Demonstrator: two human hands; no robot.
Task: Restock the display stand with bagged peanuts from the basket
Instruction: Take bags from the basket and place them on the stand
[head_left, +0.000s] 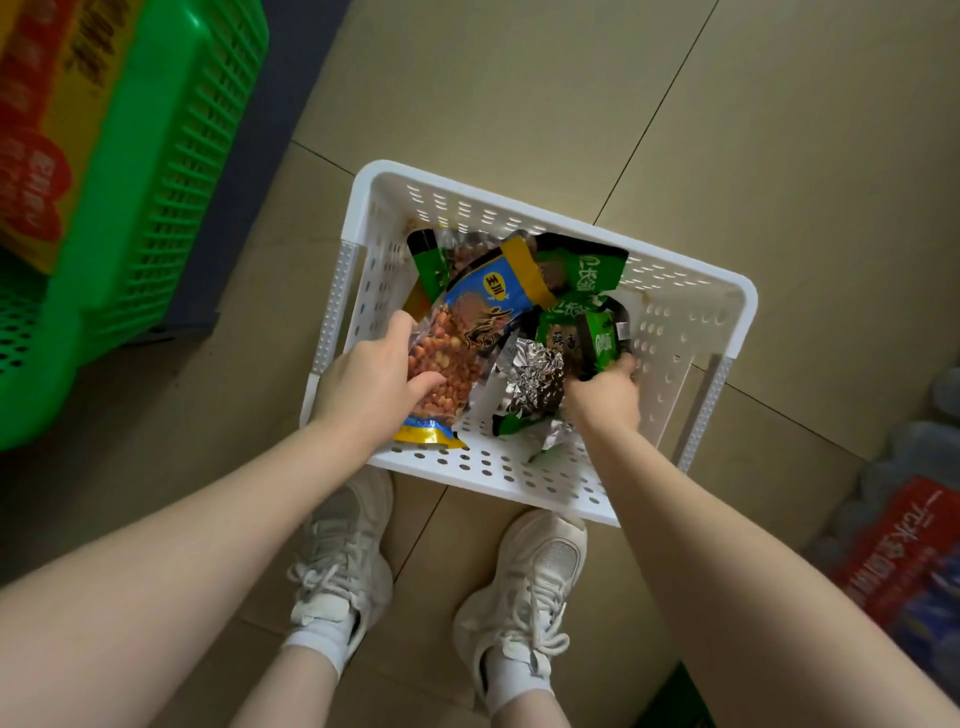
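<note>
Fingers (415, 387) gripping peanut bag (457, 343), tilted up-right

On the blue-and-yellow peanut bag (467, 332) we read "王小" in a yellow circle. A green bag (563, 340) shows "蒜香". The red-and-blue pack (904, 556) at the right carries large white characters that we cannot read reliably.

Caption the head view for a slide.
Left hand grips a blue peanut bag while right hand grasps a green bag inside the white basket.
</note>
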